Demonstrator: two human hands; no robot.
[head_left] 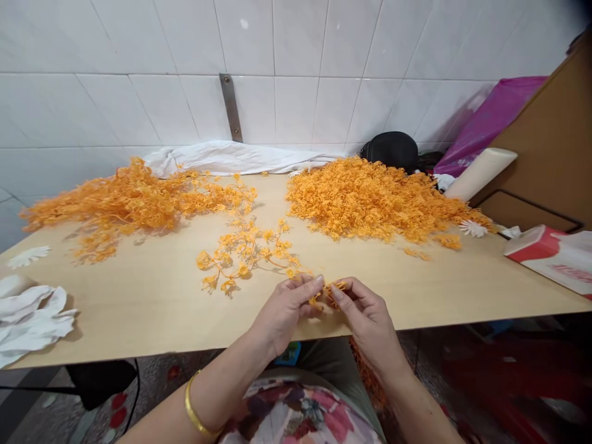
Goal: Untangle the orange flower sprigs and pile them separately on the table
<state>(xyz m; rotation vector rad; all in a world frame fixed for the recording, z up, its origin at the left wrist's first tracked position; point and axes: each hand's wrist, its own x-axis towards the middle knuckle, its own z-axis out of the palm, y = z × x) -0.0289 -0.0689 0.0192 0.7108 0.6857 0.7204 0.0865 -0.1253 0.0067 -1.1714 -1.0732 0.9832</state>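
My left hand (284, 311) and my right hand (363, 314) meet at the near edge of the wooden table (152, 302). Both pinch a small orange plastic flower piece (329, 290) between their fingertips. It joins a branching orange flower sprig (245, 253) that lies on the table just beyond my left hand. A gold bangle sits on my left wrist. A heap of branched orange sprigs (120, 203) lies at the far left. A bigger heap of loose orange flower pieces (374, 197) lies at the far right.
White cloth (231, 157) lies along the tiled wall. Crumpled white gloves or cloth (32, 314) sit at the left edge. A black pouch (391, 151), a pink bag (490, 120), a white roll (478, 172) and a red-and-white pack (550, 256) stand at the right.
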